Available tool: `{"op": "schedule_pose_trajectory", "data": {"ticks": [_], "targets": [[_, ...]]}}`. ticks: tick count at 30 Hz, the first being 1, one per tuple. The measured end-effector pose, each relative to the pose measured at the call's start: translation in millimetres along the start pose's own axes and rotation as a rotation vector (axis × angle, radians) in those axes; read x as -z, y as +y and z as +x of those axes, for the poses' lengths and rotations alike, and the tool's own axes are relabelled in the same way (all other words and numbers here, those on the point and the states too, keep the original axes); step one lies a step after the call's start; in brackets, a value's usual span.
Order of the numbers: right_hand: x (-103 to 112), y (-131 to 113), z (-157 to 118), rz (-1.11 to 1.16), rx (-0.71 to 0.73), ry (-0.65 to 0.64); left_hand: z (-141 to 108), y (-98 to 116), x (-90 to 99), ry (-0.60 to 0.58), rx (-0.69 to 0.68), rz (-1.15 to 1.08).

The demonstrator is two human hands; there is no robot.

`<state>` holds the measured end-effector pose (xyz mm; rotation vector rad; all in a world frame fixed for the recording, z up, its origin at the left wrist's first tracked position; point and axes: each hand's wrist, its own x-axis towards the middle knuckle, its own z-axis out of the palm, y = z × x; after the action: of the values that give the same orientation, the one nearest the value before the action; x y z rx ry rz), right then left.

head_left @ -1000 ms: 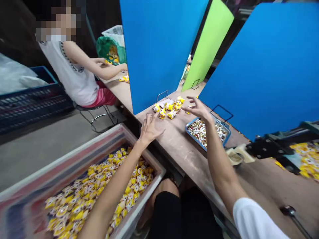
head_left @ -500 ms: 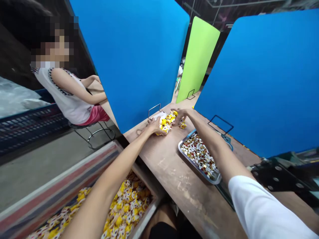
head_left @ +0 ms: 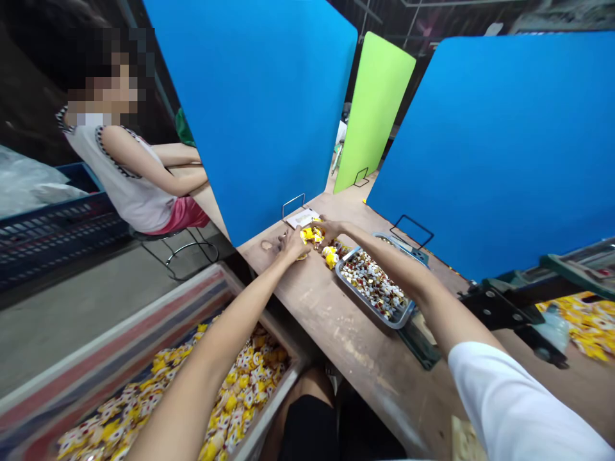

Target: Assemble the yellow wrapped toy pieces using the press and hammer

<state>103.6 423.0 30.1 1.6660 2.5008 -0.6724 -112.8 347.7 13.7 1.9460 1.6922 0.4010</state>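
On the wooden table, my left hand (head_left: 291,244) curls round the near left side of a small cluster of yellow-and-white figurines (head_left: 312,235). From the right, my right hand (head_left: 330,229) closes on the same cluster, its fingertips partly hidden among the pieces. Another couple of figurines (head_left: 331,257) lie just below my right hand, against the corner of a metal tray (head_left: 358,299). Small white, red and gold pieces (head_left: 375,285) fill that tray, under my right forearm. A flat white card-like object (head_left: 302,218) lies behind the cluster.
A striped-lined crate (head_left: 120,358) full of similar figurines (head_left: 235,397) stands below my left arm. Blue partitions (head_left: 269,115) and a green one (head_left: 375,109) rise behind the table. A dark metal fixture (head_left: 500,304) and more yellow pieces (head_left: 586,323) are at right. Another person (head_left: 134,173) sits at left.
My right hand has moved left and closer to my left hand, round the cluster. Some figurines now lie beside the tray corner. The white card is more exposed, and the view has shifted slightly.
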Motion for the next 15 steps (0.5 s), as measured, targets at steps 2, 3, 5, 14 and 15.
{"op": "schedule_pose_trajectory", "data": {"ticks": [2,3,5,14,15], "targets": [[-1.0,-5.5,-0.4,0.020,0.031,-0.044,-2.1,-4.2,1.1,0.030,-0.001,-0.035],[-1.0,-7.7,-1.1,0.031,0.040,-0.069,-2.5,-7.3,1.6,0.051,-0.004,-0.052],[-0.8,-11.7,-3.2,0.048,0.054,-0.076,-2.4,-14.8,2.8,0.096,-0.037,-0.099],[-5.9,-66.9,-9.4,0.261,0.261,0.027,-23.7,-65.6,20.1,0.245,-0.199,-0.460],[-7.8,-81.5,-10.1,0.324,0.334,0.035,-36.0,-75.7,24.9,0.274,-0.233,-0.539]]}}
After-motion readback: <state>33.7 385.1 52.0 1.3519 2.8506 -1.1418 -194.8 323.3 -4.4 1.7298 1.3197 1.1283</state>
